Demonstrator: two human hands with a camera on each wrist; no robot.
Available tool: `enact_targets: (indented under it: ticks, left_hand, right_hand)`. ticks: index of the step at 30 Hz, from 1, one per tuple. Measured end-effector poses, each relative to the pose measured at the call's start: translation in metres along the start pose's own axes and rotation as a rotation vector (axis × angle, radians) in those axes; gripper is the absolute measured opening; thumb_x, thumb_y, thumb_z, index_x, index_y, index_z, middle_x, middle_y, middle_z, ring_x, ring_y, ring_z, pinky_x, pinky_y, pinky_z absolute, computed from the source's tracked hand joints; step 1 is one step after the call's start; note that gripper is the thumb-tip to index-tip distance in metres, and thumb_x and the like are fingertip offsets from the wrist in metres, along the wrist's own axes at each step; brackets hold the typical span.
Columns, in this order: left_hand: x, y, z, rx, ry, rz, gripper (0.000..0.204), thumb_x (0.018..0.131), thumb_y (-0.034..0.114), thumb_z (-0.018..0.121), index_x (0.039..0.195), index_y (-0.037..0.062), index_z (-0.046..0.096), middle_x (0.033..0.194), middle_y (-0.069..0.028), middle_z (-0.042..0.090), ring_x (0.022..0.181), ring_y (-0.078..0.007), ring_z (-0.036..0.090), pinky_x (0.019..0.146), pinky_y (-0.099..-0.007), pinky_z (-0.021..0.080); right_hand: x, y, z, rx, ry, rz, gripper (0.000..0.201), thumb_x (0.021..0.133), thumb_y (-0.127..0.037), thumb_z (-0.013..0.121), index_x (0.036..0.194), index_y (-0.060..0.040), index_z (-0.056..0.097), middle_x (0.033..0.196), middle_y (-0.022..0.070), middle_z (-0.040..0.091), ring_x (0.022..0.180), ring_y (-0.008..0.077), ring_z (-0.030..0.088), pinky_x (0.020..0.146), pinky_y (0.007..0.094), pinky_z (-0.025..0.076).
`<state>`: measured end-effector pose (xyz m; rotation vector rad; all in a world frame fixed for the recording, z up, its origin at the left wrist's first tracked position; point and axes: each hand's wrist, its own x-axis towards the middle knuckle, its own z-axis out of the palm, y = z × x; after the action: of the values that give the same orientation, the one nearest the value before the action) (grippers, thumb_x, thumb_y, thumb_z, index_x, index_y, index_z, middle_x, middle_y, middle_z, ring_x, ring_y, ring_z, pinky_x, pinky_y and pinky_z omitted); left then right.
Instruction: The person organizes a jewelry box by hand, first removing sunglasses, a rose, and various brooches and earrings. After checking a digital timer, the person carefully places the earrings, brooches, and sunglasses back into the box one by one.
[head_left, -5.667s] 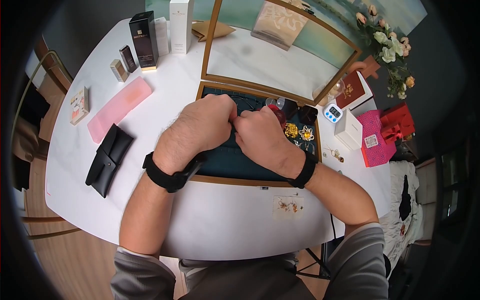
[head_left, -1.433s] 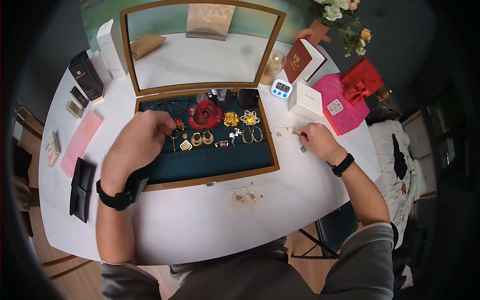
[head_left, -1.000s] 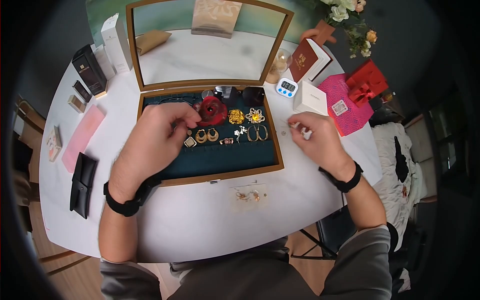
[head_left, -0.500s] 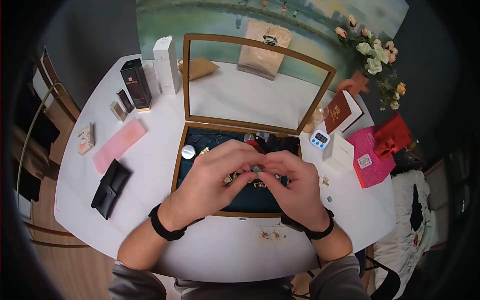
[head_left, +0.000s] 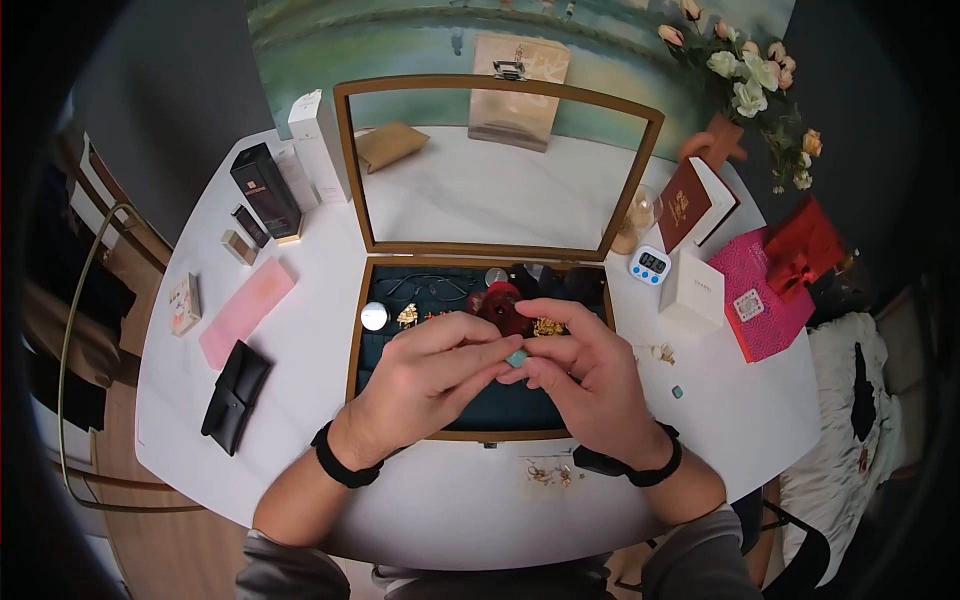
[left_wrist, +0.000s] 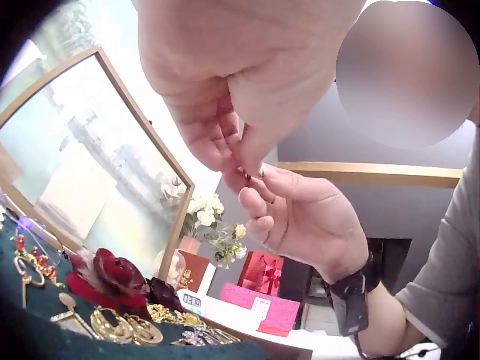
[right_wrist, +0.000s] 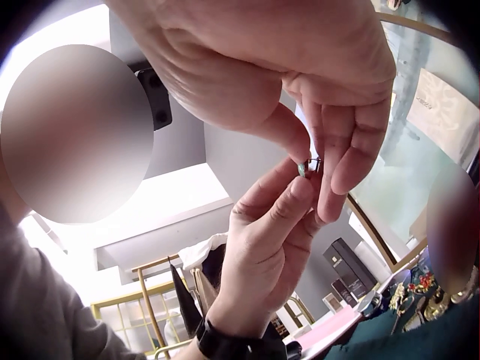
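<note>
White surface (head_left: 310, 330) against a green landscape painting (head_left: 630, 50).

Labels: black box (head_left: 265, 192) and tall white box (head_left: 320, 150), left, carry print too small to read. Small white box (head_left: 693, 292), right: looks like CHANEL, not certain. Pink patterned box (head_left: 775, 322) has a QR-style square label; red book (head_left: 683, 208) has gold marking. Timer (head_left: 649, 265) digits unclear.

Delta: 1.4 s ago hands were apart, left at the case, right down near the small white box. Now they meet over the case. Vs 0.5 s ago: piece still between the fingertips, more of the red flower showing.

Hands: left hand (head_left: 425, 375) bent, thumb and finger pinching the teal-stone piece (head_left: 516, 358); right hand (head_left: 600, 380) pinches it too, index finger raised. Right wrist view shows a small metal clasp on it. Piece is held above the case.

Containers: case (head_left: 490, 435) open, glass lid (head_left: 480, 249) standing up. On its dark green lining: eyeglasses (head_left: 430, 288), white round thing (head_left: 374, 316), red flower (head_left: 505, 308), gold flower piece (head_left: 548, 327), gold hoop earrings (left_wrist: 112, 325). Outside, right: second teal piece (head_left: 677, 392) near gold jewellery (head_left: 662, 353). In front: small gold pieces (head_left: 563, 478).
</note>
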<state>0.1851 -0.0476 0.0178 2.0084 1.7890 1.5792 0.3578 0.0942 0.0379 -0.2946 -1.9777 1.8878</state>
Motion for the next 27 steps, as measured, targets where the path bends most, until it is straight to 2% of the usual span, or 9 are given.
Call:
enact_targets:
  ticks: [4, 9, 10, 12, 15, 16, 19, 24, 27]
  left_hand:
    - [0.001, 0.004, 0.0, 0.054, -0.049, 0.032, 0.033, 0.085, -0.003, 0.086, 0.117, -0.0005, 0.082, 0.104, -0.0106, 0.072, 0.086, -0.0242, 0.072, 0.075, -0.0351, 0.06]
    - [0.007, 0.003, -0.012, 0.153, -0.117, 0.068, 0.028, 0.082, -0.002, 0.089, 0.108, -0.0024, 0.08, 0.099, -0.0108, 0.074, 0.085, -0.0231, 0.072, 0.073, -0.0328, 0.058]
    - [0.008, 0.003, -0.021, 0.177, -0.091, -0.03, 0.026, 0.082, -0.002, 0.089, 0.105, -0.0025, 0.079, 0.097, -0.0105, 0.074, 0.084, -0.022, 0.072, 0.074, -0.032, 0.058]
    - [0.009, -0.001, -0.042, 0.151, -0.039, -0.265, 0.022, 0.083, -0.002, 0.089, 0.1, -0.0019, 0.076, 0.093, -0.0083, 0.076, 0.082, -0.0168, 0.072, 0.076, -0.0294, 0.057]
    - [0.002, -0.03, -0.067, 0.092, -0.1, -0.537, 0.016, 0.087, -0.004, 0.086, 0.099, 0.0002, 0.076, 0.091, -0.0038, 0.077, 0.082, -0.012, 0.07, 0.076, -0.0282, 0.057]
    - [-0.002, -0.04, -0.07, 0.104, -0.104, -0.545, 0.016, 0.087, -0.004, 0.086, 0.099, 0.0002, 0.076, 0.091, -0.0038, 0.077, 0.082, -0.012, 0.07, 0.076, -0.0282, 0.057]
    - [-0.015, -0.059, -0.071, 0.215, -0.341, -0.64, 0.016, 0.088, -0.005, 0.084, 0.102, -0.0001, 0.078, 0.087, -0.0031, 0.075, 0.079, -0.0096, 0.068, 0.073, -0.0277, 0.056]
    - [-0.022, -0.058, -0.055, 0.211, -0.428, -0.687, 0.015, 0.089, -0.004, 0.084, 0.103, -0.0016, 0.078, 0.085, -0.005, 0.075, 0.076, -0.0123, 0.068, 0.071, -0.0302, 0.056]
    - [-0.022, -0.061, -0.048, 0.315, -0.455, -0.607, 0.018, 0.088, -0.005, 0.083, 0.104, -0.0016, 0.078, 0.085, -0.0091, 0.074, 0.076, -0.0166, 0.07, 0.073, -0.0321, 0.057]
  right_hand:
    - [0.001, 0.005, -0.006, -0.1, -0.023, -0.037, 0.044, 0.105, 0.006, 0.06, 0.149, 0.0027, 0.051, 0.113, 0.0164, 0.082, 0.103, 0.0166, 0.079, 0.094, 0.0284, 0.058]
    - [0.003, 0.009, -0.012, -0.339, -0.103, -0.122, 0.048, 0.103, 0.003, 0.064, 0.15, 0.0015, 0.052, 0.116, 0.0214, 0.08, 0.099, 0.0228, 0.081, 0.089, 0.031, 0.06]
    - [0.004, 0.008, -0.015, -0.324, -0.106, -0.125, 0.048, 0.103, 0.003, 0.064, 0.15, 0.0015, 0.052, 0.116, 0.0214, 0.08, 0.099, 0.0228, 0.081, 0.089, 0.031, 0.06]
    - [0.005, 0.002, -0.021, -0.356, 0.024, -0.176, 0.047, 0.102, 0.003, 0.065, 0.148, 0.0015, 0.054, 0.113, 0.0204, 0.08, 0.1, 0.0236, 0.081, 0.086, 0.0323, 0.061]
    - [0.006, -0.011, -0.036, -0.404, 0.09, -0.226, 0.042, 0.1, 0.003, 0.067, 0.142, 0.0027, 0.06, 0.11, 0.0189, 0.081, 0.097, 0.0228, 0.079, 0.083, 0.0327, 0.06]
    - [0.006, -0.013, -0.039, -0.448, 0.109, -0.24, 0.041, 0.1, 0.002, 0.068, 0.14, 0.0028, 0.061, 0.109, 0.0184, 0.081, 0.096, 0.0227, 0.079, 0.083, 0.0329, 0.06]
    - [0.007, -0.013, -0.043, -0.479, 0.147, -0.262, 0.041, 0.099, 0.0, 0.07, 0.139, 0.0014, 0.063, 0.106, 0.0155, 0.081, 0.095, 0.0247, 0.079, 0.083, 0.0339, 0.059]
    - [0.006, -0.015, -0.044, -0.521, 0.146, -0.305, 0.039, 0.099, -0.001, 0.07, 0.137, 0.001, 0.063, 0.099, 0.0142, 0.08, 0.09, 0.0269, 0.079, 0.08, 0.0347, 0.059]
    - [0.005, -0.015, -0.044, -0.516, 0.147, -0.341, 0.038, 0.098, 0.001, 0.07, 0.136, 0.0022, 0.063, 0.096, 0.0142, 0.08, 0.085, 0.027, 0.079, 0.076, 0.034, 0.06]
